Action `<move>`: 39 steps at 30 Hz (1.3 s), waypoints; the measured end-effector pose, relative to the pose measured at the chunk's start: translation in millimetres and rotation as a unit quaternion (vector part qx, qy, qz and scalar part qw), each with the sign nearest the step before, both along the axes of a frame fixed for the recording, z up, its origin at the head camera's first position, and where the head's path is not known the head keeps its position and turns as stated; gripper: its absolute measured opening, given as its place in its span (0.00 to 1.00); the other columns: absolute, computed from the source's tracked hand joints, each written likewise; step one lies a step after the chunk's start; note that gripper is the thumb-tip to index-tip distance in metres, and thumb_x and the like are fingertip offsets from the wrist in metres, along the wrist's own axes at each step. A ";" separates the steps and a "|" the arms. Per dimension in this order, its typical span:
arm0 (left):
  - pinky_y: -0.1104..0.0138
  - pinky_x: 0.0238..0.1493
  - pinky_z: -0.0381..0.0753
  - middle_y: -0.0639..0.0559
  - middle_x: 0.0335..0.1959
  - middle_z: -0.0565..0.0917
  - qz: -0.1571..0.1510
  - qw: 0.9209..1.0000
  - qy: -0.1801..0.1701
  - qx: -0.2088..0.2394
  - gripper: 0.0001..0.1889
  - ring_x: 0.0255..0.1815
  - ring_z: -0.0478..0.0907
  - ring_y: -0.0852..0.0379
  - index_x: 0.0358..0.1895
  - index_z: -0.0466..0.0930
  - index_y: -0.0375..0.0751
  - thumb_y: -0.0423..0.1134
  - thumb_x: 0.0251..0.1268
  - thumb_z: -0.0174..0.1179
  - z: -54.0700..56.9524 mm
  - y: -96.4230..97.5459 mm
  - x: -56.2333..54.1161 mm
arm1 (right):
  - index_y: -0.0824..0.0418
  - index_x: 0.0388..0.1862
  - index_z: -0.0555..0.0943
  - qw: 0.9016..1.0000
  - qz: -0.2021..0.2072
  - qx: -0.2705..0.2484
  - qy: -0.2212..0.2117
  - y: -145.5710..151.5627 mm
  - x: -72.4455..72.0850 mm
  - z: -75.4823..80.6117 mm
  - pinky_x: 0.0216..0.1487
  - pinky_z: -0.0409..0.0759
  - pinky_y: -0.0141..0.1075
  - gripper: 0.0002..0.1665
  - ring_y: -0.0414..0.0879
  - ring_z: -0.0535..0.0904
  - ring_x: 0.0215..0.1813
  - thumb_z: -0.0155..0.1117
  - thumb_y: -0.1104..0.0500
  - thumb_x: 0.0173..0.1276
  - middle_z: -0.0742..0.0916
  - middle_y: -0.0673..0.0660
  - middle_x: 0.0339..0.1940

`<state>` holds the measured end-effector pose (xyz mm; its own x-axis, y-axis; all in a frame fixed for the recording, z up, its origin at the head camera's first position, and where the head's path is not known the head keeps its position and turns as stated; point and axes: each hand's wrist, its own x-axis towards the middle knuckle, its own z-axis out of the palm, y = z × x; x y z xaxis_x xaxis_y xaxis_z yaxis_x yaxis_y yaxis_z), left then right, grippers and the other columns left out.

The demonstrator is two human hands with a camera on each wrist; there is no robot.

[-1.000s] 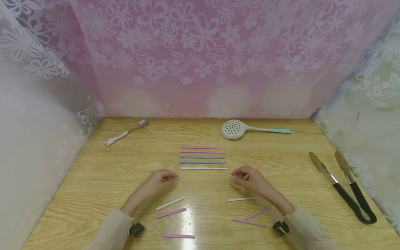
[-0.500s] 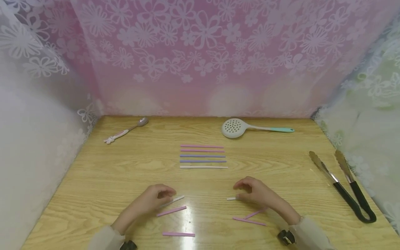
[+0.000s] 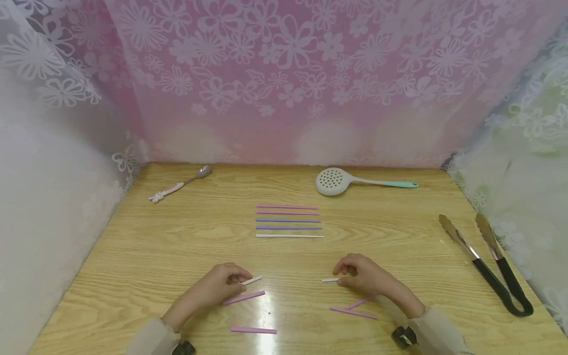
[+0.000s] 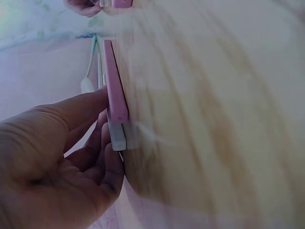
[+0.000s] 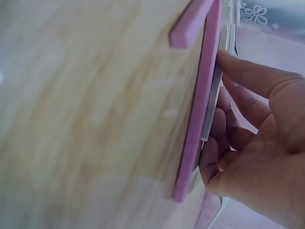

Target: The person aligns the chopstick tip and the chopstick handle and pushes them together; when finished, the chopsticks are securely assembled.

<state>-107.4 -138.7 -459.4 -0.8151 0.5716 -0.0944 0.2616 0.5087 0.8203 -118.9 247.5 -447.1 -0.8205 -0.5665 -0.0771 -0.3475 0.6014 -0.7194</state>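
My left hand (image 3: 219, 283) pinches a short white chopstick piece (image 3: 253, 280) low over the table; its end shows below a pink piece (image 4: 116, 90) in the left wrist view. Opposite, thumb and fingers of my right hand (image 3: 364, 276) close around another short white chopstick piece (image 3: 330, 280), partly hidden by the hand. In the right wrist view this white piece (image 5: 213, 105) lies behind a long pink piece (image 5: 200, 109). Nearer me are pink pieces: one beside the left hand (image 3: 245, 298), one lower (image 3: 254, 330), and two crossing pieces (image 3: 353, 312) by the right wrist.
Farther back, several full-length chopsticks lie in parallel: pink (image 3: 287, 213), blue (image 3: 288, 228) and white (image 3: 289, 236). A spoon (image 3: 179, 185) with a rabbit handle is at back left, a slotted skimmer (image 3: 333, 181) at back right. Black-handled tongs (image 3: 492, 276) lie far right.
Both hands have drawn back from beside the row of chopsticks toward me, down to the two short white pieces, and their fingers have closed on them.
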 end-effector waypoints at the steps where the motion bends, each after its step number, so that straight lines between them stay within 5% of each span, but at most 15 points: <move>1: 0.72 0.37 0.75 0.56 0.34 0.79 0.000 1.000 0.001 -0.003 0.12 0.35 0.72 0.64 0.47 0.82 0.34 0.34 0.61 0.62 0.1 0.2 -0.1 | 0.61 0.37 0.82 1.000 -0.001 0.000 -0.006 -0.1 0.0 0.1 0.33 0.70 0.29 0.07 0.37 0.67 0.34 0.69 0.62 0.59 0.76 0.47 0.29; 10: 0.72 0.37 0.76 0.57 0.34 0.79 0.001 1.000 0.012 -0.010 0.11 0.35 0.72 0.64 0.48 0.82 0.34 0.34 0.65 0.59 1.3 1.3 0.6 | 0.61 0.34 0.83 1.000 -0.002 -0.002 -0.024 -0.6 0.3 2.7 0.31 0.69 0.28 0.04 0.34 0.67 0.30 0.67 0.61 0.62 0.77 0.46 0.27; 20: 0.69 0.45 0.78 0.55 0.41 0.80 0.011 0.998 0.063 0.008 0.12 0.42 0.75 0.59 0.50 0.80 0.36 0.37 0.69 0.56 5.9 10.6 -2.9 | 0.61 0.36 0.82 0.999 -0.020 -0.003 -0.027 -0.4 0.2 5.2 0.32 0.73 0.27 0.04 0.35 0.70 0.32 0.64 0.62 0.64 0.78 0.48 0.30; 31: 0.69 0.45 0.80 0.46 0.47 0.83 0.007 0.999 0.048 0.024 0.11 0.45 0.80 0.52 0.51 0.80 0.36 0.33 0.68 0.55 22.9 37.6 -7.3 | 0.63 0.39 0.82 0.998 -0.019 -0.055 0.017 -21.1 4.0 19.6 0.43 0.79 0.30 0.06 0.35 0.75 0.38 0.63 0.62 0.66 0.81 0.49 0.34; 39: 0.71 0.44 0.79 0.47 0.47 0.83 -0.011 0.997 0.056 0.043 0.12 0.44 0.80 0.54 0.52 0.80 0.37 0.36 0.70 0.54 30.1 48.3 -6.8 | 0.62 0.40 0.82 0.993 -0.008 -0.099 0.059 -44.2 8.4 27.6 0.43 0.80 0.31 0.05 0.35 0.75 0.37 0.62 0.64 0.66 0.81 0.49 0.33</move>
<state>-114.2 -90.4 -429.3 -0.8055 0.5907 0.0474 0.3645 0.4308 0.8256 -110.5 203.3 -419.5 -0.8265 -0.5476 0.1308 -0.4272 0.4585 -0.7793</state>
